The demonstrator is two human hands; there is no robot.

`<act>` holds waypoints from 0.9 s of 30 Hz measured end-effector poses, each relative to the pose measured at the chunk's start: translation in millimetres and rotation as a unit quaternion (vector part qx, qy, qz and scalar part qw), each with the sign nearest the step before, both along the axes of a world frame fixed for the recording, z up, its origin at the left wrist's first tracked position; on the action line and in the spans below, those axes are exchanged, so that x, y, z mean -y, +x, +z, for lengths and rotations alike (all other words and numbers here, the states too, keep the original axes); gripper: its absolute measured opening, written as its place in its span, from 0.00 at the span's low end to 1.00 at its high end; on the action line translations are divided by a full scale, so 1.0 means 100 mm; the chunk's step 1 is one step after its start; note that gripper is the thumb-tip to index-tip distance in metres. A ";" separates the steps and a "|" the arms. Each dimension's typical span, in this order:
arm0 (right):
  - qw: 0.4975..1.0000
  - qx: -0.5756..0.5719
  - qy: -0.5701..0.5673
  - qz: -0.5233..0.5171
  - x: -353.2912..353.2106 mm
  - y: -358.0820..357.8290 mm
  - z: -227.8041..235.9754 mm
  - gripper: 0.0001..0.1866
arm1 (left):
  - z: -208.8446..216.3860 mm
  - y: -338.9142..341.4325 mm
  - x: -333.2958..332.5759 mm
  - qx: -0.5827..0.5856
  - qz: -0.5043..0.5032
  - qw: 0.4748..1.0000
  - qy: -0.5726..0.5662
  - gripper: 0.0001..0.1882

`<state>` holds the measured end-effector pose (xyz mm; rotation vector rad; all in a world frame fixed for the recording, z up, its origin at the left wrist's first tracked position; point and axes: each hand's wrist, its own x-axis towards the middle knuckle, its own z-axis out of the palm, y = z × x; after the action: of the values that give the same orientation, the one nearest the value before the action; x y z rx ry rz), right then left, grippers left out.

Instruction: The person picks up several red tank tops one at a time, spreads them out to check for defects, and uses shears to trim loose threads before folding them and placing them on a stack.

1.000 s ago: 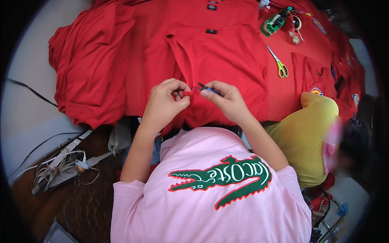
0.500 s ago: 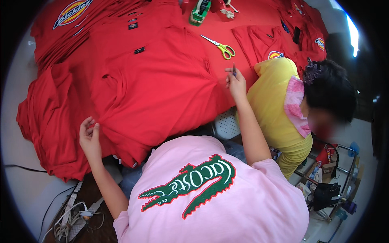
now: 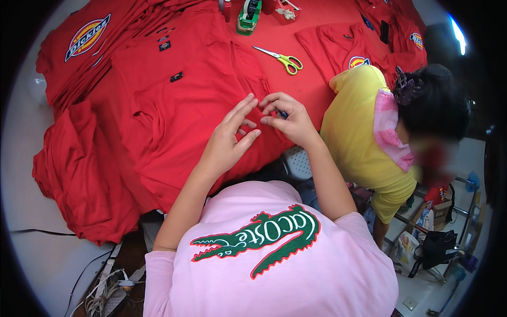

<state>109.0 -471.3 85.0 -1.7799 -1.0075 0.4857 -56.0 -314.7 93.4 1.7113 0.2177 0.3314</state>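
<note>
A red cotton shirt [image 3: 174, 121] lies spread flat and creased across the bench, its lower part hanging over the near edge; a small dark-blue pen-like tool [image 3: 283, 113] sits at its right side, mostly hidden.

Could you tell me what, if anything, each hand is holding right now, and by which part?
The right hand pinches a small dark tool, mostly hidden by its fingers. The left hand rests open on the red shirt, gripping nothing.
</note>
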 end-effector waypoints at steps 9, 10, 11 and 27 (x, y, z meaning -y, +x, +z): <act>0.930 -0.367 0.015 -0.015 -0.15 -0.17 0.08 0.06 | -0.28 -0.08 -0.28 -0.067 0.114 0.972 -0.193 0.07; 0.930 -0.366 0.011 -0.015 -0.19 -0.20 0.07 0.06 | -0.31 -0.12 -0.29 -0.067 0.122 0.971 -0.193 0.08; 0.931 -0.365 0.006 -0.015 -0.23 -0.23 0.07 0.06 | -0.31 -0.15 -0.30 -0.074 0.124 0.970 -0.196 0.08; 0.938 -0.285 0.062 -0.186 -0.22 0.14 -0.14 0.06 | -0.57 -0.88 -0.97 -0.102 0.253 0.945 0.182 0.15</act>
<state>123.0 -449.5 71.3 -1.5324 -0.2812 0.6298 -144.0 -217.4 36.4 2.0441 0.7979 0.6003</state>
